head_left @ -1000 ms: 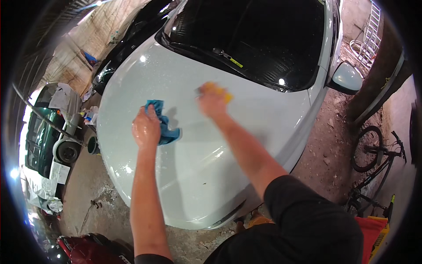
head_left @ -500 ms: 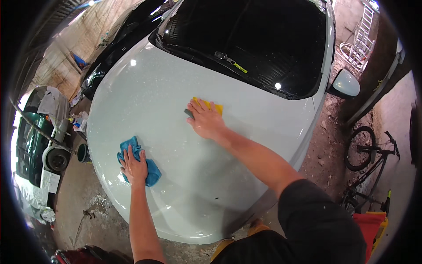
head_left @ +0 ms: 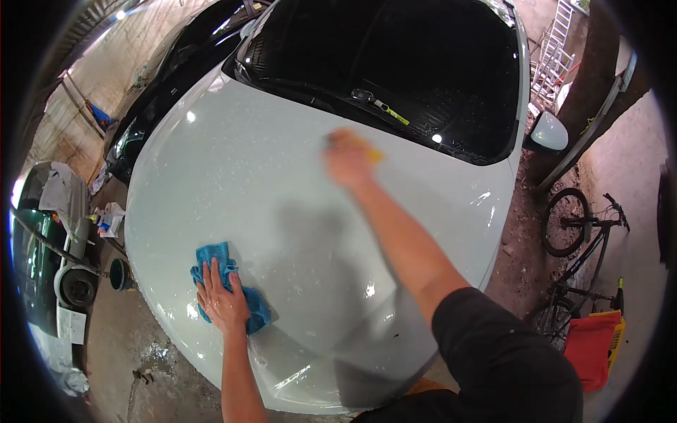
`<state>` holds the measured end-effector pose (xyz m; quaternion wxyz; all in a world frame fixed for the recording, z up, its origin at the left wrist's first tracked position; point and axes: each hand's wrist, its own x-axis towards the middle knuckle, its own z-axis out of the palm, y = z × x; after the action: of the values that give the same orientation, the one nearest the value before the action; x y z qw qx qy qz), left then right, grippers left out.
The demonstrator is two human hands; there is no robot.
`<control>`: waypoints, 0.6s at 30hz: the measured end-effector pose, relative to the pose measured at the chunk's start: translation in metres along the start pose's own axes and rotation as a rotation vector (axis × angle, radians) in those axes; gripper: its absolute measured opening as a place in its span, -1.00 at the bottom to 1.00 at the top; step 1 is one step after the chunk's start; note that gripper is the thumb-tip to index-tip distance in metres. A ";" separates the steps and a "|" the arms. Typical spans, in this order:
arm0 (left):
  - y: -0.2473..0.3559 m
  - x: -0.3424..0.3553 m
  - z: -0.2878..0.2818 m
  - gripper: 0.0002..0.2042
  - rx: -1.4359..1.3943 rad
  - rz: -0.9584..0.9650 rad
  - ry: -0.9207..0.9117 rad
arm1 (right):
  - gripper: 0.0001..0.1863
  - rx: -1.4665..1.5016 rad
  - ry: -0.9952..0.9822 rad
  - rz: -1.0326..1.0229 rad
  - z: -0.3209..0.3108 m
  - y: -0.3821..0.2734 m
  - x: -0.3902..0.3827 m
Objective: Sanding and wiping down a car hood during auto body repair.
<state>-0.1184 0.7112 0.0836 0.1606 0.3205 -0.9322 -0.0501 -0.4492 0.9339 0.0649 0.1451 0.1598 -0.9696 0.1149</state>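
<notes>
My left hand (head_left: 222,303) lies flat, fingers spread, on a crumpled blue cloth (head_left: 255,314) on the lower left of a wet white car bonnet (head_left: 180,183). My right hand (head_left: 345,161), smeared by motion, grips a yellow pad (head_left: 372,154) with a dark part, high on the bonnet near the windscreen's lower edge. Above it is the dark windscreen (head_left: 381,49), with a small dark object bearing a lime strip (head_left: 395,118) along its base.
A black car (head_left: 134,134) stands behind the bonnet. At left are a covered green vehicle (head_left: 39,247) and a bucket (head_left: 120,275). The side mirror (head_left: 546,130) juts out right, near ladders (head_left: 557,42), a bicycle (head_left: 564,236) and a red object (head_left: 589,349).
My left hand has moved down the bonnet with the cloth and its fingers have spread. My right hand dipped, then moved back up toward the windscreen. The view has shifted slightly.
</notes>
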 end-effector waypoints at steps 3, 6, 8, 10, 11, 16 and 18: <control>-0.025 0.011 -0.003 -0.48 0.019 -0.058 -0.007 | -0.50 0.416 -0.202 -0.394 -0.004 -0.116 -0.005; -0.015 0.027 -0.001 -0.46 -0.009 -0.068 -0.045 | -0.41 0.240 -0.049 -0.131 -0.001 -0.051 0.061; -0.006 0.038 0.000 -0.44 0.029 -0.108 -0.059 | -0.36 0.216 0.105 -0.005 0.006 -0.015 0.063; -0.010 0.049 -0.005 -0.43 0.108 -0.185 -0.062 | -0.33 0.098 -0.206 -0.167 -0.010 -0.046 0.032; 0.007 0.062 -0.001 -0.41 0.101 -0.136 -0.082 | -0.33 0.101 -0.190 -0.166 -0.018 -0.039 0.035; 0.126 0.109 0.031 -0.37 0.062 0.034 -0.181 | -0.35 0.158 -0.016 -0.015 -0.014 0.039 0.048; 0.141 0.121 0.033 -0.37 0.054 0.082 -0.199 | -0.37 0.019 -0.127 -0.047 -0.028 0.009 0.025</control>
<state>-0.3014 0.7478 0.1126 0.0605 0.2799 -0.9568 -0.0498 -0.4685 0.9426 0.0975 0.0845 0.1910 -0.9717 0.1104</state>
